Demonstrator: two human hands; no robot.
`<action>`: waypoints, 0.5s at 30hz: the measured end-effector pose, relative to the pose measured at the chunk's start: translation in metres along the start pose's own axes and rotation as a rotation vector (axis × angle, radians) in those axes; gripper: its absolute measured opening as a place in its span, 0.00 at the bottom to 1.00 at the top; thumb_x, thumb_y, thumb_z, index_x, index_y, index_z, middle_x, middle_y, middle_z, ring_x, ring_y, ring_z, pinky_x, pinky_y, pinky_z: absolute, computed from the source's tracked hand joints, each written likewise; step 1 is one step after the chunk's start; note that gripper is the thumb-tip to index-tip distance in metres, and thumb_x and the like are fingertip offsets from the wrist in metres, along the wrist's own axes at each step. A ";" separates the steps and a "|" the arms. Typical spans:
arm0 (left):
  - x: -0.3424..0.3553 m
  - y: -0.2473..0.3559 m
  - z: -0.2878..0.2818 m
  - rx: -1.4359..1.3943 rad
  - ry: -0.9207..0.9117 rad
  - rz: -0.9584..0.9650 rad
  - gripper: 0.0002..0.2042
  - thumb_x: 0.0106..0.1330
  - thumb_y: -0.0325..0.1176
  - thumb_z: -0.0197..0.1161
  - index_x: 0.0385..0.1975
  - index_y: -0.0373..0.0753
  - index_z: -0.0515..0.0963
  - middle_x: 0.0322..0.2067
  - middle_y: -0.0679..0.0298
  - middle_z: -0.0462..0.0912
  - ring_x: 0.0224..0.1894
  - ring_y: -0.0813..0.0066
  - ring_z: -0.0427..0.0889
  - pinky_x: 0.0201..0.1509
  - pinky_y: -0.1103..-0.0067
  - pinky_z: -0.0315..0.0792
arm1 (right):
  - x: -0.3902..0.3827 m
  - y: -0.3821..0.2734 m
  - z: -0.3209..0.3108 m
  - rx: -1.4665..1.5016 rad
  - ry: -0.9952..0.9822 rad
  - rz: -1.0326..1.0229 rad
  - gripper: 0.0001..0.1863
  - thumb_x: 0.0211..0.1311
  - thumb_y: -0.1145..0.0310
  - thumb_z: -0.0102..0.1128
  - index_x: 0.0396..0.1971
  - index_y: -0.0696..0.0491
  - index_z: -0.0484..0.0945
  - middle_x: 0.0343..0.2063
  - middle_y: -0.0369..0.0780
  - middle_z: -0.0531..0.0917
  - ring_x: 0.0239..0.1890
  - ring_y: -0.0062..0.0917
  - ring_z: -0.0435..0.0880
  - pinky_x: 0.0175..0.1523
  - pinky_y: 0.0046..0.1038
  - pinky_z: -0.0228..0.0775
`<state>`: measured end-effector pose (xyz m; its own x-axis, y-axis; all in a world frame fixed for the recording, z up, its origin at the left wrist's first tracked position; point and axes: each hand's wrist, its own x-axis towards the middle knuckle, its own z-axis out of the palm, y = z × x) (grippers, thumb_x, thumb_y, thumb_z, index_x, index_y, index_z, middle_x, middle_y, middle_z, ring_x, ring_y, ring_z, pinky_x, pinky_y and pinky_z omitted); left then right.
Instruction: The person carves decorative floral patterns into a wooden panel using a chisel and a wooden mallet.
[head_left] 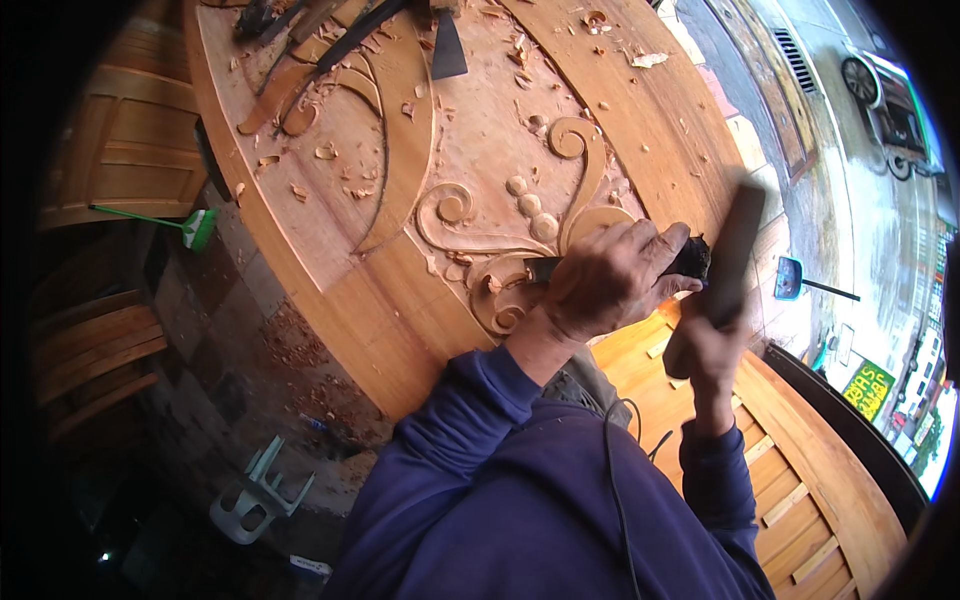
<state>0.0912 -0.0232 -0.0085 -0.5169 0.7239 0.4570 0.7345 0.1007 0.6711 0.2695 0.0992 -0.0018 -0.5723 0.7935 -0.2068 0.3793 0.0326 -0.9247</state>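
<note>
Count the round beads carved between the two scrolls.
3 visible, in a row: the smallest bead farthest from the left hand, the middle bead next, the largest bead nearest it. The hand may hide others.

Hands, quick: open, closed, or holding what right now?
Left hand: closed, holding a chisel by its dark handle.
Right hand: closed, holding a mallet; both blurred.
</note>
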 end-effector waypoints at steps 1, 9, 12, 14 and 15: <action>-0.001 -0.001 -0.001 0.002 -0.002 0.000 0.28 0.63 0.54 0.72 0.55 0.38 0.82 0.33 0.60 0.84 0.33 0.63 0.87 0.33 0.71 0.81 | -0.013 -0.010 0.004 0.009 -0.073 0.016 0.42 0.54 0.82 0.70 0.70 0.57 0.63 0.49 0.35 0.79 0.49 0.20 0.78 0.55 0.25 0.72; 0.000 -0.004 -0.003 -0.045 0.036 -0.062 0.28 0.62 0.53 0.73 0.54 0.37 0.82 0.33 0.58 0.84 0.31 0.61 0.86 0.33 0.70 0.81 | 0.011 -0.020 -0.004 0.135 0.141 0.077 0.37 0.56 0.78 0.70 0.66 0.56 0.65 0.44 0.40 0.82 0.43 0.24 0.83 0.48 0.27 0.78; -0.001 -0.008 -0.003 -0.037 0.067 -0.054 0.28 0.62 0.53 0.74 0.53 0.37 0.83 0.33 0.56 0.84 0.31 0.60 0.86 0.32 0.70 0.81 | 0.009 -0.016 0.000 -0.083 -0.201 -0.033 0.39 0.57 0.80 0.69 0.70 0.56 0.65 0.54 0.39 0.80 0.53 0.22 0.79 0.59 0.25 0.72; 0.001 -0.008 -0.006 -0.019 0.091 -0.044 0.28 0.62 0.53 0.74 0.53 0.37 0.83 0.33 0.56 0.84 0.30 0.59 0.86 0.31 0.70 0.81 | 0.019 -0.001 -0.015 0.084 -0.150 -0.058 0.40 0.56 0.81 0.70 0.69 0.56 0.65 0.54 0.40 0.79 0.52 0.23 0.80 0.56 0.26 0.74; 0.002 -0.005 -0.009 -0.009 0.087 -0.080 0.28 0.61 0.52 0.75 0.52 0.37 0.83 0.34 0.55 0.84 0.31 0.58 0.87 0.31 0.69 0.81 | 0.028 -0.009 -0.021 0.041 -0.072 -0.012 0.40 0.55 0.82 0.71 0.69 0.56 0.65 0.51 0.40 0.80 0.50 0.23 0.81 0.52 0.26 0.77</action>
<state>0.0823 -0.0287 -0.0057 -0.6101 0.6518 0.4505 0.6855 0.1492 0.7126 0.2656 0.1338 0.0071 -0.6283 0.7472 -0.2165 0.3428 0.0161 -0.9393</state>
